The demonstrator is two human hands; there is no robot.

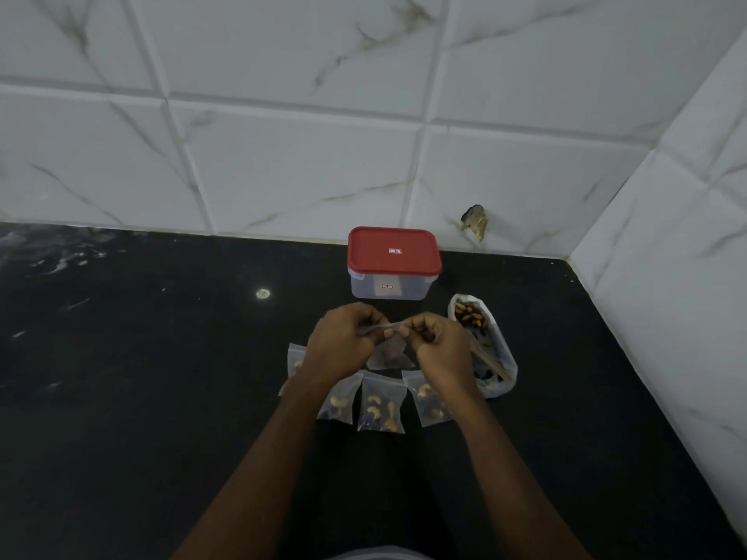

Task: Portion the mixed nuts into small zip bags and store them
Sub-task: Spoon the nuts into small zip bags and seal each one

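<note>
Two hands, left hand (343, 341) and right hand (440, 345), are pinching a small zip bag (389, 357) along its top; red-lidded container (394, 272) behind, label (395, 251) unreadable.

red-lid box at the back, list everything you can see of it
The red-lid box is a rectangular tub with rounded corners, plastic by its look: a red lid bearing a small label at its centre, shut over a translucent body with another small label on the front wall. It stands upright on the black counter, close to the tiled wall; only the counter touches it. Contents cannot be made out.
</note>
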